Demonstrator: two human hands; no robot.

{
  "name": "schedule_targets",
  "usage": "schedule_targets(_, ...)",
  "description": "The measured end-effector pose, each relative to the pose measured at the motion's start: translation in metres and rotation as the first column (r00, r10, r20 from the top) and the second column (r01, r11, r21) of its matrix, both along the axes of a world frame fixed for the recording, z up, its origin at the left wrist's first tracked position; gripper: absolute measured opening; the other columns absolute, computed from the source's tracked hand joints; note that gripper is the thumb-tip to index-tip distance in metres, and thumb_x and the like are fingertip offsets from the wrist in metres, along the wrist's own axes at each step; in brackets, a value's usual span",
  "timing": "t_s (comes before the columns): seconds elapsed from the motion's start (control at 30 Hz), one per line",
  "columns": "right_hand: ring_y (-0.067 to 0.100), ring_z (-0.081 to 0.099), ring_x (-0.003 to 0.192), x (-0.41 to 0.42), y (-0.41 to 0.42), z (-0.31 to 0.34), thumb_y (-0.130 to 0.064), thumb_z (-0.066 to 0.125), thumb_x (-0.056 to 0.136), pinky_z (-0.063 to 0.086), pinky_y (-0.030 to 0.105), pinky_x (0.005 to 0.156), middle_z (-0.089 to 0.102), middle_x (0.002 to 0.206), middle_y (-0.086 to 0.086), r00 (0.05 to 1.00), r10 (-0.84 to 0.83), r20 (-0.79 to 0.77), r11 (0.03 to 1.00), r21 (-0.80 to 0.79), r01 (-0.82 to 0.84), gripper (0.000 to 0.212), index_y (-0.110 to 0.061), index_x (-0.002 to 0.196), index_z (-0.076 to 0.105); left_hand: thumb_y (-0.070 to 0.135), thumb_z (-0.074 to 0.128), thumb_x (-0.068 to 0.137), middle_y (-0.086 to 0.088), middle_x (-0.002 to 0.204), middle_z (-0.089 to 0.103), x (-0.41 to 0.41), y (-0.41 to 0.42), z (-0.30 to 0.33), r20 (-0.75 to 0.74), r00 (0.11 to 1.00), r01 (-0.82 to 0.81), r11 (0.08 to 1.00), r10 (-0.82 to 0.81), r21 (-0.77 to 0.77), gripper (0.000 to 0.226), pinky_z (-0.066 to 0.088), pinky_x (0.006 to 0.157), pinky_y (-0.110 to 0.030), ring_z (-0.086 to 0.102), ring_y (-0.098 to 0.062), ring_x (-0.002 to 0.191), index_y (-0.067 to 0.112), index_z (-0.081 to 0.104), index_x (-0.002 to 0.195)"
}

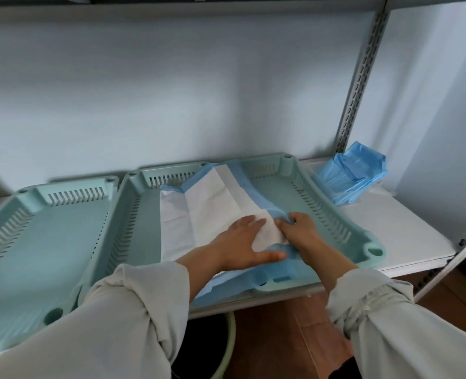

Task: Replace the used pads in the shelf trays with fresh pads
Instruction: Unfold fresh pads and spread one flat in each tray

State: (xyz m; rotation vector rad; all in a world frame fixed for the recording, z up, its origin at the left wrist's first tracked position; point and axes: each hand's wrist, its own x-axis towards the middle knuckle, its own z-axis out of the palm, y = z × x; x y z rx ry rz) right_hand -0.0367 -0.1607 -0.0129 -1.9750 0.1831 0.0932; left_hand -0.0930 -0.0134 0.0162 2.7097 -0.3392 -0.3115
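Pinching the pad's [212, 203] blue edge, your right hand [300, 228] should draw it toward the right tray [335, 214] wall while your flat, open left hand [240, 242] smooths the creases.

We can't see the pad's [207, 203] near edge, it's under the left hand [242, 242] and forearm. Right hand [298, 228] fingertips are buried in the pad fold. Left tray [10, 214] is cut by the frame's left edge, its near-left corner out of view. Bin [226, 348] under the shelf is mostly hidden by sleeves. Contents of the blue stack [349, 176] at the shelf's far-right corner: can't tell
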Motion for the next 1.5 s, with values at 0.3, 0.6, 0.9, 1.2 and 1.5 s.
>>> schedule_targets(0.3,0.028,0.058,0.101,-0.003,-0.011,-0.015,-0.027,0.07,0.084,0.046,0.036,0.091,0.061,0.109,0.017,0.98,0.089,-0.18,0.933,-0.329,-0.145,0.033,-0.004,0.105,0.058,0.063,0.042,0.09,-0.004,0.161,-0.004,-0.016,0.003,-0.009,-0.204,0.972,0.154,0.968,-0.113,0.197,0.084,0.006,0.122,-0.04,-0.004,-0.02,0.149,0.021,0.006,0.153)
schedule_targets(0.6,0.031,0.059,0.094,-0.004,-0.005,-0.01,-0.026,0.078,0.076,0.052,0.037,0.077,0.062,0.111,0.018,0.937,0.049,-0.346,0.997,0.066,-0.028,0.058,0.005,0.12,0.055,0.049,0.031,0.099,-0.002,0.161,0.004,-0.015,0.014,-0.019,-0.145,0.989,0.031,0.997,-0.021,0.072,0.061,0.006,0.122,-0.036,0.002,-0.018,0.149,0.022,0.018,0.152)
schedule_targets(0.9,0.032,0.064,0.091,-0.009,-0.01,0.006,-0.007,0.08,0.072,0.056,0.043,0.079,0.066,0.107,0.018,0.947,0.078,-0.31,0.96,0.279,0.012,0.053,0.004,0.118,0.057,0.036,0.037,0.101,-0.005,0.16,0.009,-0.001,0.033,-0.017,-0.163,0.981,-0.097,0.993,0.105,0.061,0.058,0.009,0.121,-0.031,0.007,-0.016,0.149,0.017,0.016,0.152)
schedule_targets(1.2,0.026,0.057,0.104,-0.005,-0.002,0.008,-0.011,0.074,0.078,0.04,0.029,0.082,0.056,0.102,0.003,0.979,-0.004,0.203,0.983,-0.179,0.041,0.034,-0.009,0.107,0.055,0.033,0.044,0.098,-0.016,0.15,0.026,0.009,0.054,-0.027,-0.194,0.853,-0.497,0.868,0.485,-0.015,0.059,0.031,0.113,-0.039,0.034,-0.034,0.136,0.012,0.024,0.148)
schedule_targets(1.5,0.022,0.05,0.075,-0.002,-0.001,-0.002,-0.03,0.064,0.088,0.033,0.028,0.067,0.049,0.072,0.0,0.971,0.038,0.236,0.904,-0.423,0.067,0.033,-0.022,0.063,0.043,0.023,0.048,0.094,-0.021,0.147,0.022,0.007,0.087,-0.045,-0.323,0.599,-0.759,0.648,0.733,0.063,0.055,0.029,0.114,-0.041,0.034,-0.036,0.133,0.005,0.028,0.142)
